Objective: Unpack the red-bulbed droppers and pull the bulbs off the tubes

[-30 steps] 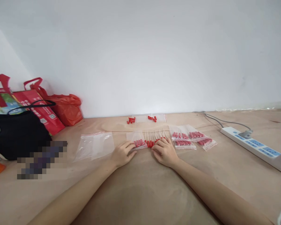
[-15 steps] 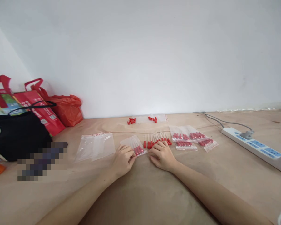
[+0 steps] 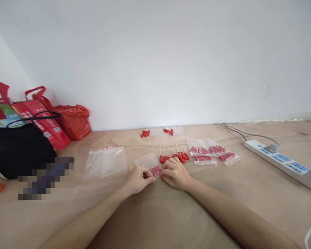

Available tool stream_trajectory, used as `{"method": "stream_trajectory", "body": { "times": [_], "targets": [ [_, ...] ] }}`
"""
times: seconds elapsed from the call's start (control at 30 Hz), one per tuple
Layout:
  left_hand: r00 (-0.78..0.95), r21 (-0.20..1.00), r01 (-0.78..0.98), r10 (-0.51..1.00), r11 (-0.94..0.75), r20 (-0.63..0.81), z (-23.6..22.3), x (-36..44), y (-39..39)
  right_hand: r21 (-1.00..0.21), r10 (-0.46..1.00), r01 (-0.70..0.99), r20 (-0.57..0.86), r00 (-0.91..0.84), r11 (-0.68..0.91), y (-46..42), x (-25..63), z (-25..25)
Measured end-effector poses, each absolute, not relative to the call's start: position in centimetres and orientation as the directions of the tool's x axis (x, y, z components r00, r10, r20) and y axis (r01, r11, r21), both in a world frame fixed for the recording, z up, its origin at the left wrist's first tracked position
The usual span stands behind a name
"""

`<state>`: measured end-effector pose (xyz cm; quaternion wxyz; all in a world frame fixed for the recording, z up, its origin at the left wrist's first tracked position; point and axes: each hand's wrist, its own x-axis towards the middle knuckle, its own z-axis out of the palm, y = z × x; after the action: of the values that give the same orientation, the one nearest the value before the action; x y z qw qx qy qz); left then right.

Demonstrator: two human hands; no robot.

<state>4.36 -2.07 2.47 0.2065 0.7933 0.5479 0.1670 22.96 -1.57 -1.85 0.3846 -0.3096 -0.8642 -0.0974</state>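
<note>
A clear zip bag holding several red-bulbed droppers lies between my hands, its opening edge towards me. My left hand is closed, thumb and finger pinching that near edge. At the bag's right corner, my right hand has its curled fingers closed on the same edge. Just beyond my right hand is a row of loose droppers, clear tips pointing away from me. Filled zip bags of droppers overlap to the right. Two flat zip bags without droppers lie to the left.
Against the wall, small piles of red bulbs rest by another clear bag. A white power strip with a grey plug and cable is at right. A black bag, a red carrier and an orange-red plastic bag stand left.
My right hand has moved left from the loose droppers to the bag's near right corner. My left thumb has slid rightwards along the bag's edge, and the bag has shifted slightly right.
</note>
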Motion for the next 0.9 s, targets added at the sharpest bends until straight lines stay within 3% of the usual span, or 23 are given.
{"method": "stream_trajectory", "body": {
  "times": [0.2,0.37,0.5,0.7,0.9],
  "targets": [
    [0.428,0.375,0.786,0.871,-0.491,0.243,2.1,4.9,-2.8,-0.001,0.37,0.565,0.757,-0.539,0.825,-1.8,22.8,-1.6],
    [0.502,0.424,0.656,0.781,-0.624,0.373,1.7,5.0,-2.8,0.042,0.319,0.564,0.789,-0.525,0.825,-2.0,22.7,-1.5],
    [0.533,0.451,0.606,0.756,-0.655,0.38,1.5,5.0,-2.5,0.069,0.301,0.551,0.778,-0.551,0.832,-2.1,22.7,-1.3],
    [0.653,0.36,0.563,0.667,-0.744,0.358,1.0,5.3,-2.7,0.049,0.35,0.568,0.743,-0.57,0.821,-2.3,22.3,-1.4],
    [0.508,0.396,0.677,0.783,-0.621,0.359,0.0,4.9,-2.2,0.063,0.329,0.507,0.69,-0.645,0.86,-2.7,21.8,-1.3]
  ]
}}
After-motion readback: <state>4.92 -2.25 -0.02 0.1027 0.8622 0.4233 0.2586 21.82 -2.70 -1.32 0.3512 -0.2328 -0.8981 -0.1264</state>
